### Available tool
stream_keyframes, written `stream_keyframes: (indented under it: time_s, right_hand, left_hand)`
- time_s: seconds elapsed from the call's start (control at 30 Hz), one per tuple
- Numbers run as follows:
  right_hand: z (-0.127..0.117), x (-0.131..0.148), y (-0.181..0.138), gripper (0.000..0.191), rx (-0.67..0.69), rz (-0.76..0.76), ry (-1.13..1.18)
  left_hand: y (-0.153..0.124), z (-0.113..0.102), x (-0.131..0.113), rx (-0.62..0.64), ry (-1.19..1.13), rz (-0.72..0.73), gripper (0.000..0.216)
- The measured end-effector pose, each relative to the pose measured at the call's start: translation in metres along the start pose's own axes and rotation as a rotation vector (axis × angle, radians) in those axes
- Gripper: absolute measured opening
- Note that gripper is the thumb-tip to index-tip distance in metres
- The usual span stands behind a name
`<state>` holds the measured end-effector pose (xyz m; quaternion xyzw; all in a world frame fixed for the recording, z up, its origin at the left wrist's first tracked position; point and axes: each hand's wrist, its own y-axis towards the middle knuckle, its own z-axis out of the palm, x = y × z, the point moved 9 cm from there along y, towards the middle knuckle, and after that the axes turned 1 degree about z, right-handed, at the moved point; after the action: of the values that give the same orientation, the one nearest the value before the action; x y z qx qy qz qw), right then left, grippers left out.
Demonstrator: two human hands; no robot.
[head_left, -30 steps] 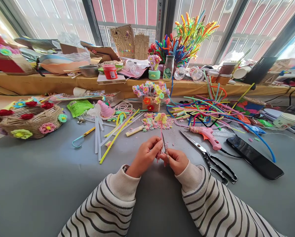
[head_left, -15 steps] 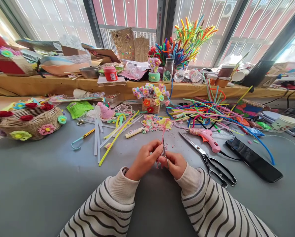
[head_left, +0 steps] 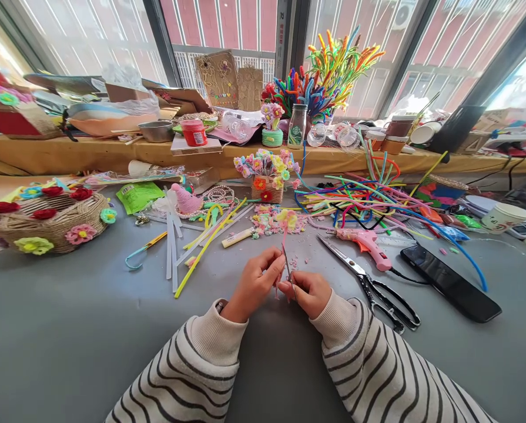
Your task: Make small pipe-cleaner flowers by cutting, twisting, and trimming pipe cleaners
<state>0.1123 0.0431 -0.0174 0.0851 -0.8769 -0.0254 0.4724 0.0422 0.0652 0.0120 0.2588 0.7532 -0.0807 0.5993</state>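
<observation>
My left hand [head_left: 254, 284] pinches the pink stem of a small pipe-cleaner flower [head_left: 286, 220], whose yellow and pink head stands above my fingers. My right hand [head_left: 305, 292] is closed close beside it, gripping a thin metal tool [head_left: 288, 266] that touches the stem and rises between the two hands. Both hands hover just over the grey table [head_left: 69, 329] near its front edge. Striped sleeves cover both arms.
Scissors [head_left: 368, 282], a pink glue gun [head_left: 364, 241] and a black phone [head_left: 450, 284] lie to the right. Loose pipe cleaners [head_left: 368, 200] spread behind them. A rope basket with flowers [head_left: 46, 220] sits far left; glue sticks and yellow stems [head_left: 201, 247] lie left of my hands.
The flower head swayed right, then came back upright. My hands stayed together, shifting slightly down and left while working the stem.
</observation>
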Motion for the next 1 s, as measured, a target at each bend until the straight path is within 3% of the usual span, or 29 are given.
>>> stream_keyframes:
  time_s: [0.17, 0.37, 0.57, 1.0]
  right_hand:
    - [-0.003, 0.000, -0.001, 0.041, -0.040, 0.003, -0.006]
    - [0.002, 0.004, -0.002, 0.048, 0.028, -0.025, 0.079]
    - [-0.001, 0.000, -0.001, 0.041, -0.018, 0.004, 0.046]
    - [-0.013, -0.009, 0.002, 0.046, -0.110, 0.006, 0.202]
  left_hand:
    - [0.000, 0.000, -0.002, -0.008, -0.024, 0.000, 0.023]
    - [0.001, 0.002, -0.001, 0.018, -0.007, 0.015, 0.023]
    - [0.000, 0.001, -0.001, 0.011, -0.042, 0.012, 0.023]
    - [-0.001, 0.011, 0.009, 0.151, -0.470, -0.190, 0.016]
